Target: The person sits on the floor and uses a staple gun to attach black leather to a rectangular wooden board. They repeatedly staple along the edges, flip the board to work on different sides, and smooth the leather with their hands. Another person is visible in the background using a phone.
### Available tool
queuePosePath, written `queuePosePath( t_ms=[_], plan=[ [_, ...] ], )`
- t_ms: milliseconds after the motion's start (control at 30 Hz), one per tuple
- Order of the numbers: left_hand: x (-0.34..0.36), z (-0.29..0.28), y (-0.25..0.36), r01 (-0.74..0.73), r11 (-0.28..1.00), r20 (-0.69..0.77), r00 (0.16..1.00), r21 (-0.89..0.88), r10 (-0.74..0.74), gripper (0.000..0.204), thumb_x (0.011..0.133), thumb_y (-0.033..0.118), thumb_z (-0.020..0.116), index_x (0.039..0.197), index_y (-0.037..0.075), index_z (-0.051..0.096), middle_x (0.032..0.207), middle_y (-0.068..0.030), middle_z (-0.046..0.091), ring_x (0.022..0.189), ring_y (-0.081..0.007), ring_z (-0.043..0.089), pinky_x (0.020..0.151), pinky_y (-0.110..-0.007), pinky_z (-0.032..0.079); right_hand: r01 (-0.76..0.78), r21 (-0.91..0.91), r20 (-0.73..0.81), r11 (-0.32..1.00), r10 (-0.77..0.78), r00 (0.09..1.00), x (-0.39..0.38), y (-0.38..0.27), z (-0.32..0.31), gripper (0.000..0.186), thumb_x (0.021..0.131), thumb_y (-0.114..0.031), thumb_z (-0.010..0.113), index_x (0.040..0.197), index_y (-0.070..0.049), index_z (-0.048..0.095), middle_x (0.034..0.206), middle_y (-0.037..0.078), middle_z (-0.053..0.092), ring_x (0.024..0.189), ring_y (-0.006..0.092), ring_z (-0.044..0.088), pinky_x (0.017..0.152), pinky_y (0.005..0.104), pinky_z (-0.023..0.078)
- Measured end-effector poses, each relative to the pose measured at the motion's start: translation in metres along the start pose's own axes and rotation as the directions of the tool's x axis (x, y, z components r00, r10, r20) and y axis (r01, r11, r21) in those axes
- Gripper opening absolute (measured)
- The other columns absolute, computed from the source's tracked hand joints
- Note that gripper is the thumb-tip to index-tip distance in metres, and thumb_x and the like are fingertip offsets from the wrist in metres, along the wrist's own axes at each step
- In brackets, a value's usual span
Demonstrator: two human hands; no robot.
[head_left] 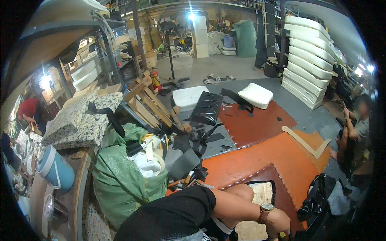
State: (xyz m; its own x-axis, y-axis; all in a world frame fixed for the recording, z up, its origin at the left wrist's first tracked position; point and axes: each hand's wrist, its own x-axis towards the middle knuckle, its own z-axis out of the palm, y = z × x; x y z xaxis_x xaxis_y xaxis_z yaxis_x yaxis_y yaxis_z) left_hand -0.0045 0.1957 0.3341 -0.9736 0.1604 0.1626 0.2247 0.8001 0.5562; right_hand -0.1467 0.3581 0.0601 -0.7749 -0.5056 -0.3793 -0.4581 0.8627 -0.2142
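Observation:
My left hand (277,223), with a brown-strapped watch on its wrist, reaches in at the lower right. Its fingers curl downward, closed around something of which only a small yellow bit shows. Below my forearm lies a pale wooden panel (262,192) with a black edge, partly covered by the arm. The panel rests on a dark brown sheet (277,180), and an orange sheet (241,160) spreads beyond it. My right hand is out of view.
A green sack (120,172) of scraps stands left, beside a bench with a blue bucket (56,168). Black scraps (189,160), a black quilted cushion (206,108) and white foam pads (256,95) lie ahead. White foam is stacked (307,60) behind. A person (360,136) sits at right.

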Motion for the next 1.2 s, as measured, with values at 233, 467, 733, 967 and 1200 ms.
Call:
queuePosePath(
  t_ms=[233, 467, 733, 967, 1200],
  plan=[
    [0.0, 0.015, -0.04, -0.456, 0.832, 0.103, 0.888, 0.315, 0.448, 0.043, 0.103, 0.035, 0.061, 0.131, 0.002, 0.065, 0.121, -0.0219, 0.071, 0.107, -0.0392, 0.07, 0.092, -0.051, 0.057, 0.012, 0.022, 0.016, 1.0, -0.012, 1.0, -0.012, 0.001, 0.006, 0.077, 0.079, -0.039, 0.085, 0.142, -0.004, 0.058, 0.147, 0.026, 0.054, 0.138, 0.0447, 0.05, 0.115, 0.0529, 0.042],
    [-0.038, -0.089, 0.033, 0.103, 0.974, 0.248, 0.968, -0.203, -0.05, 0.059, 0.092, 0.031, 0.074, 0.146, 0.011, 0.058, 0.121, -0.0175, 0.074, 0.111, -0.0428, 0.068, 0.096, -0.051, 0.054, -0.115, 0.249, 0.087, 0.962, 0.096, 0.992, -0.013, 0.089, 0.016, 0.08, 0.079, -0.038, 0.086, 0.145, -0.003, 0.056, 0.147, 0.028, 0.053, 0.138, 0.0449, 0.05, 0.116, 0.0523, 0.042],
    [-0.075, -0.151, -0.161, 0.438, 0.809, -0.183, 0.825, -0.392, -0.535, 0.059, 0.1, 0.034, 0.071, 0.147, 0.002, 0.056, 0.131, -0.0186, 0.071, 0.119, -0.0285, 0.07, 0.103, -0.041, 0.055, -0.051, 0.383, -0.072, 0.922, 0.084, 0.994, 0.011, 0.099, 0.007, 0.092, 0.081, -0.045, 0.085, 0.152, 0.001, 0.047, 0.153, 0.03, 0.049, 0.142, 0.0458, 0.047, 0.119, 0.0506, 0.039],
    [-0.169, 0.015, -0.393, 0.839, 0.481, 0.032, 0.504, -0.255, -0.863, 0.078, 0.086, 0.064, 0.076, 0.129, -0.001, 0.07, 0.124, -0.0219, 0.073, 0.114, -0.0336, 0.071, 0.099, -0.044, 0.055, 0.032, 0.316, 0.118, 0.948, -0.073, 0.99, 0.074, 0.006, -0.028, 0.1, 0.075, -0.048, 0.089, 0.154, -0.003, 0.048, 0.146, 0.027, 0.059, 0.136, 0.039, 0.057, 0.113, 0.0451, 0.047],
    [-0.133, 0.128, -0.362, 0.71, 0.394, -0.211, 0.337, -0.583, -0.918, 0.067, 0.09, 0.057, 0.07, 0.134, 0.006, 0.069, 0.125, -0.0236, 0.072, 0.118, -0.0378, 0.069, 0.103, -0.046, 0.052, -0.093, 0.332, 0.433, 0.939, -0.064, 0.899, 0.119, -0.001, -0.01, 0.092, 0.068, -0.051, 0.094, 0.141, -0.003, 0.064, 0.134, 0.021, 0.069, 0.125, 0.0325, 0.066, 0.105, 0.042, 0.052]
  ],
)
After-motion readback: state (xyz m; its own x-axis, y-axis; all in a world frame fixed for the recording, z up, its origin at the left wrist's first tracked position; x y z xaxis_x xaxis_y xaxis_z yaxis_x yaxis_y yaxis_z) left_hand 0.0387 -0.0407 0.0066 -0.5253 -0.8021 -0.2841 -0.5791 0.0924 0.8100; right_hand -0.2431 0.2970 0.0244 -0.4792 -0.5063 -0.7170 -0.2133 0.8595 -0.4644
